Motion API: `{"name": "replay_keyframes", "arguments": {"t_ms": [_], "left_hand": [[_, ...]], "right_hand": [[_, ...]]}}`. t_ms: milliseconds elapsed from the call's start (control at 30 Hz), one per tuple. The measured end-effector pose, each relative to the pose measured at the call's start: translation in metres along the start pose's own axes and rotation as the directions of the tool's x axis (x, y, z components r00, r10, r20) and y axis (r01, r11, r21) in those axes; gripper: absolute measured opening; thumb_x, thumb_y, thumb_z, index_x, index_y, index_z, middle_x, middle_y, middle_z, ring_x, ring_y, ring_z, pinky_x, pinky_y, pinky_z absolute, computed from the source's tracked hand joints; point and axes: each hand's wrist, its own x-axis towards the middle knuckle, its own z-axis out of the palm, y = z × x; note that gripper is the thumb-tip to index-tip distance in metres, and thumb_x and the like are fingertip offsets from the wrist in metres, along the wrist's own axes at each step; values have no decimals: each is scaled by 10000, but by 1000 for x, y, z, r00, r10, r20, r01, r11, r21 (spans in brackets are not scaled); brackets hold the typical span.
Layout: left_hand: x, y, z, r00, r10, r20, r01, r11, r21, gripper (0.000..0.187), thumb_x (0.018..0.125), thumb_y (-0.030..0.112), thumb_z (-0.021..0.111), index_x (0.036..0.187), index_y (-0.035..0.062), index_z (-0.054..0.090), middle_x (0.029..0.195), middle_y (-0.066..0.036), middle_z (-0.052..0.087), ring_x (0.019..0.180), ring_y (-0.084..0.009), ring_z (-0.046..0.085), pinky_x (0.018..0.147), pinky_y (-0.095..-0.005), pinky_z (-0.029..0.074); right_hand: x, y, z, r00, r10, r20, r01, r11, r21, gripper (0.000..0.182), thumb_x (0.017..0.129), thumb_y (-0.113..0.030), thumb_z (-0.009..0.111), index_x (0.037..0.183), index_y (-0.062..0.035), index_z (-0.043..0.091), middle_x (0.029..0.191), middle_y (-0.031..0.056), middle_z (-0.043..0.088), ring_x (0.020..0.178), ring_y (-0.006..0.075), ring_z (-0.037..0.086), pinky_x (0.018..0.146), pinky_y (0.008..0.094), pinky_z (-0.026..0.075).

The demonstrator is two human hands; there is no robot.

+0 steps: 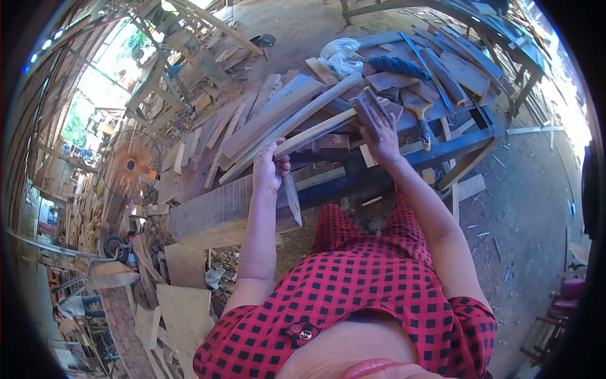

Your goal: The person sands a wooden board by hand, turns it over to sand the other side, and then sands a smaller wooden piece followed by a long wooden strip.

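Note:
My left hand (pixel 270 169) is closed around the near end of a narrow wooden strip (pixel 315 136), which slants up to the right. My right hand (pixel 383 142) grips a dark, flat rectangular block (pixel 371 112), its fingers partly hidden behind it. The block overlaps the far end of the strip in this view. Below my left hand, a pale flat piece (pixel 292 199) stands near the end of a thick ridged board (pixel 214 205). To the right of my right hand lies a paintbrush (pixel 421 123) with a wide head.
A dark-framed bench (pixel 467 142) bears heaped wood offcuts (pixel 278 114), a clear plastic bag (pixel 342 57), a dark blue cloth (pixel 398 66) and a long blue straightedge (pixel 428 71). Plywood sheets (pixel 184 316) lean at lower left. A person (pixel 79 306) is far left. Wood scraps litter the floor.

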Motion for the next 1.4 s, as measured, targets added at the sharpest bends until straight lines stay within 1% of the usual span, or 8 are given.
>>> {"name": "replay_keyframes", "arguments": {"t_ms": [200, 300, 433, 567, 633, 833, 1233, 1400], "left_hand": [[3, 4, -7, 992, -115, 58, 119, 991, -68, 295, 896, 293, 527, 1064, 66, 613, 642, -45, 547, 512, -137, 512, 402, -237, 352], [11, 2, -16, 983, -154, 102, 172, 966, -193, 309, 894, 291, 523, 1070, 54, 615, 656, -44, 553, 525, -143, 518, 418, -244, 366], [19, -7, -18, 987, -141, 74, 153, 968, -197, 306, 907, 315, 484, 1014, 61, 619, 684, -47, 584, 545, -154, 546, 421, -266, 388], [23, -9, -28, 981, -134, 140, 169, 945, -279, 247, 915, 287, 476, 989, 72, 570, 699, -36, 572, 531, -146, 515, 411, -258, 376], [24, -8, -30, 979, -158, 127, 188, 943, -275, 273, 915, 296, 476, 1001, 62, 587, 698, -46, 579, 538, -155, 527, 414, -263, 380], [18, -8, -26, 971, -116, 211, 182, 926, -331, 334, 925, 335, 495, 1021, 33, 600, 720, -79, 604, 596, -189, 583, 447, -288, 441], [-3, -13, -6, 963, 201, 180, -200, 979, -26, 518, 943, 523, 383, 1010, 40, 558, 713, -89, 607, 636, -206, 643, 458, -280, 519], [-1, -16, -5, 973, 212, 96, -215, 976, 26, 537, 944, 541, 358, 1011, 45, 553, 689, -82, 600, 582, -199, 631, 433, -280, 496]], "right_hand": [[24, 17, 14, 957, 164, -241, -133, 981, 139, 549, 897, -284, 498, 1418, -194, 349, 1437, 88, 368, 1337, 292, 308, 1076, 517, 161], [23, -52, 8, 952, 284, -111, -260, 946, 193, 551, 895, -284, 502, 1416, -198, 347, 1456, 86, 340, 1343, 280, 301, 1066, 530, 176], [4, -139, 4, 967, -251, 48, 232, 940, 249, 697, 821, -242, 568, 1450, -201, 270, 1497, 91, 265, 1380, 242, 245, 1060, 536, 189], [0, -152, 14, 943, -315, 109, 258, 895, 363, 727, 789, -222, 586, 1449, -202, 281, 1507, 89, 248, 1385, 235, 242, 1059, 522, 187], [10, -127, -1, 904, -392, 172, 363, 915, 177, 703, 812, -237, 571, 1451, -211, 278, 1509, 89, 246, 1382, 233, 251, 1060, 519, 183], [28, 2, 16, 986, 133, -105, -124, 989, 84, 521, 913, -358, 471, 1392, -170, 387, 1402, 95, 410, 1320, 273, 335, 1081, 492, 183], [60, 7, 19, 975, 219, -45, -208, 962, 176, 574, 905, -374, 480, 1419, -167, 330, 1458, 93, 325, 1341, 289, 292, 1094, 425, 204], [36, -70, 43, 997, 51, -55, -38, 978, 206, 609, 893, -382, 495, 1437, -194, 296, 1442, 88, 361, 1313, 274, 354, 1080, 544, 164]]}}
